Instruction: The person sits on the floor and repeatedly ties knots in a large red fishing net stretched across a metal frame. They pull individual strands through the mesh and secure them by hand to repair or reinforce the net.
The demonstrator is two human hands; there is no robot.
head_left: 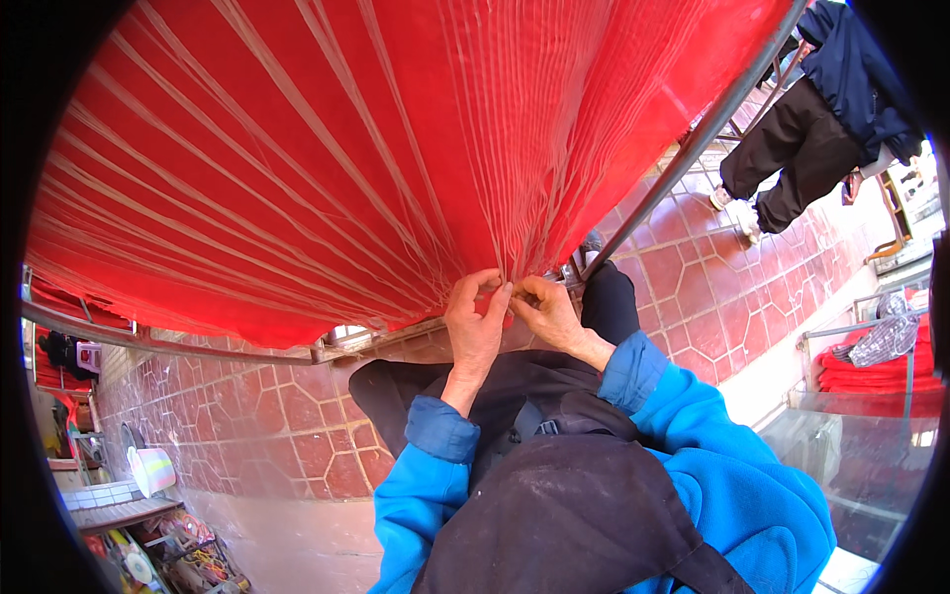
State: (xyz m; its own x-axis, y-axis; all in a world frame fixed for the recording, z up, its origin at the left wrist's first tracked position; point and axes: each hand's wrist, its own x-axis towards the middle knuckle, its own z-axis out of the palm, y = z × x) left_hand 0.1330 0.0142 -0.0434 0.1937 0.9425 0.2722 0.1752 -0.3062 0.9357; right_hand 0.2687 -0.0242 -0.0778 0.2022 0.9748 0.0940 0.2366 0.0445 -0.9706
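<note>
A wide red cloth spreads out in front of me, covered with pale fine threads that fan out from its near edge. At that edge my left hand pinches the gathered thread ends between thumb and forefinger. My right hand meets it from the right, its fingertips closed on the same bunch, almost touching the left thumb. The exact strands between the fingers are too fine to make out. My dark-covered knees lie just below the cloth's edge.
A metal bar runs along the cloth's right side. A person in dark clothes stands beyond it on the red tiled floor. Folded red cloth lies at right. A pale bucket and an open box of odds and ends are at left.
</note>
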